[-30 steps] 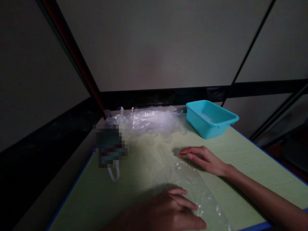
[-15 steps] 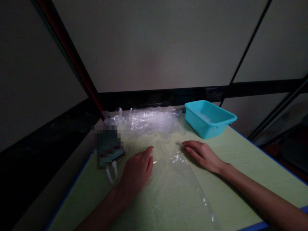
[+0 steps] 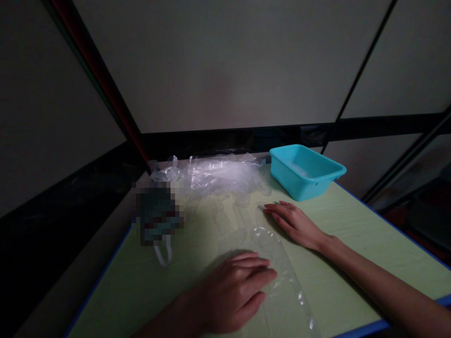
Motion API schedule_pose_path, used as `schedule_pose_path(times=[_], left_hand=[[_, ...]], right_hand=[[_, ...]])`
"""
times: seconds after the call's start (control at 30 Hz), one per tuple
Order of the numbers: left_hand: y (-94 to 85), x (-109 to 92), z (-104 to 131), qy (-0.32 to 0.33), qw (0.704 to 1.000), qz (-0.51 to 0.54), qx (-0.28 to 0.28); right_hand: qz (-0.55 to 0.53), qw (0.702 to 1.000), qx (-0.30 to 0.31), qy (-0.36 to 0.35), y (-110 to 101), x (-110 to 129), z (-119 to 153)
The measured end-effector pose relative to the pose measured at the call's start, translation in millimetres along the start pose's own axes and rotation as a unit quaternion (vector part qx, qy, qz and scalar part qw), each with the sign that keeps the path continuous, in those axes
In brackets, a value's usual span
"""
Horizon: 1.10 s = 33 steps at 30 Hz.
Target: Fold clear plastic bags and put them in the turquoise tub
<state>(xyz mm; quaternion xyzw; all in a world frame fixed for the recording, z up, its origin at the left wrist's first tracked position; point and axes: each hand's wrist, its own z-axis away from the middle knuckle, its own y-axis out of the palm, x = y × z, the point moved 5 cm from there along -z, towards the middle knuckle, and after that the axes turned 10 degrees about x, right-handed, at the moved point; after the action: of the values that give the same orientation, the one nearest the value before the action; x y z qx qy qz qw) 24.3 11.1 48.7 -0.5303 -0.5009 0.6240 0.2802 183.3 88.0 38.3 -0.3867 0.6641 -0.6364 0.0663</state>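
Note:
A long, clear plastic glove (image 3: pixel 292 277) with finger-like lobes lies flat on the pale green table (image 3: pixel 355 244), its outline faint. My left hand (image 3: pixel 239 286) rests palm down across its lower part, fingers stretched out and holding nothing. To the right of the glove's finger end, my right hand (image 3: pixel 294 223) lies on the table with fingers extended and slightly apart. Nothing shows in its grasp. Beyond both hands, a heap of crumpled clear plastic (image 3: pixel 225 173) sits against the wall.
At the back right stands a turquoise plastic basin (image 3: pixel 306 173) with something pale inside. A pixelated object (image 3: pixel 158 213) with a white strap (image 3: pixel 164 251) is at the left. Blue edging (image 3: pixel 373 327) borders the table, and panelled walls (image 3: pixel 225 70) rise behind it.
My left hand has moved toward me and to the right, from near the glove's finger end onto its lower part, its fingers now spread flat. My right hand has barely shifted.

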Motion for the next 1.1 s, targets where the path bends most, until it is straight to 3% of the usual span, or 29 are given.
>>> schedule_pose_path(times=[0.2,0.4,0.57,0.67,0.83,0.93,1.1], left_hand=[[-1.0,-2,-2,0.010,1.000,0.010,0.009],[-3.2,-16,-5,0.058,0.996,0.029,0.069],[-5.1,-18,-6,0.062,0.994,0.018,0.093],[-5.7,-17,-7,0.056,0.992,-0.020,0.110],[1.1,-18,-8,0.069,0.991,-0.067,0.095],[10.2,-17,-8,0.079,0.988,-0.079,0.102],[18.3,-15,-8,0.084,0.986,-0.097,0.111]], right_hand=[[-0.037,0.999,-0.006,0.028,-1,-4,0],[-0.196,0.979,-0.034,0.033,-4,0,2],[-0.373,0.927,-0.027,0.040,0,-9,-10],[-0.483,0.875,0.029,0.016,4,-5,-34],[-0.546,0.831,0.107,-0.003,21,9,-79],[-0.566,0.814,0.128,-0.001,37,10,-91],[-0.580,0.810,0.089,0.008,45,2,-94]])
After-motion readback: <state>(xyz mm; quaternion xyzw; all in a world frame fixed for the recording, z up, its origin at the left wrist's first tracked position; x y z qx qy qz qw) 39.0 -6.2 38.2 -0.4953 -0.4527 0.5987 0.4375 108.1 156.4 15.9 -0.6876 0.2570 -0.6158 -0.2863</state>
